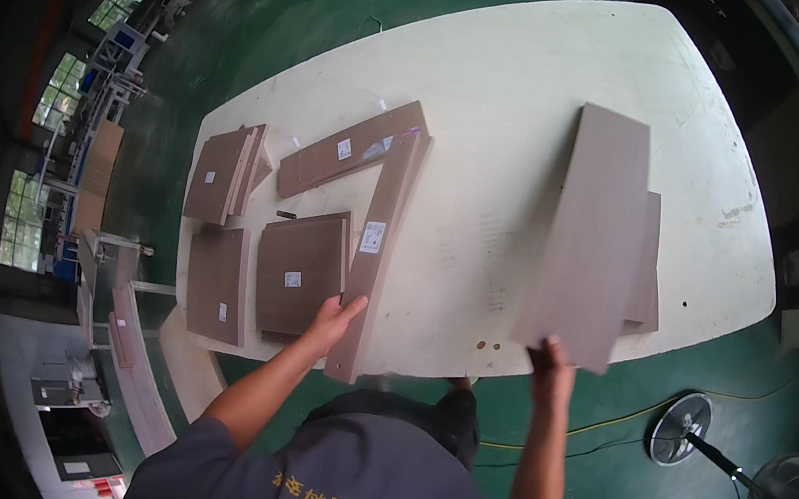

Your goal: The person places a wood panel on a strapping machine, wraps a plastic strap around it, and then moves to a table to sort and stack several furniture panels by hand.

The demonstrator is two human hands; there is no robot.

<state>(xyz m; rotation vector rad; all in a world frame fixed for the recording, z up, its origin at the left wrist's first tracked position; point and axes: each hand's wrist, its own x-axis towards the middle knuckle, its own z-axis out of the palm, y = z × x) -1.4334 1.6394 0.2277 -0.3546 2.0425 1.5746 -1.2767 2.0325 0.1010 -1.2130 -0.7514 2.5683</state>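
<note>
My left hand grips the near part of a long narrow brown board with a white label, its thumb along the left edge. In my right hand is the near end of a wider plain brown board, tilted up off the table; most of my fingers are hidden. Beneath and beside it on the right lie more brown boards, partly covered. Left of the narrow board are a labelled stack of panels and another long labelled board, set at an angle.
The pale worktable has a rounded rim. At its left side lie more panel stacks and a labelled panel. A small dark piece sits between the stacks. On the green floor at right stands a fan near a yellow cable.
</note>
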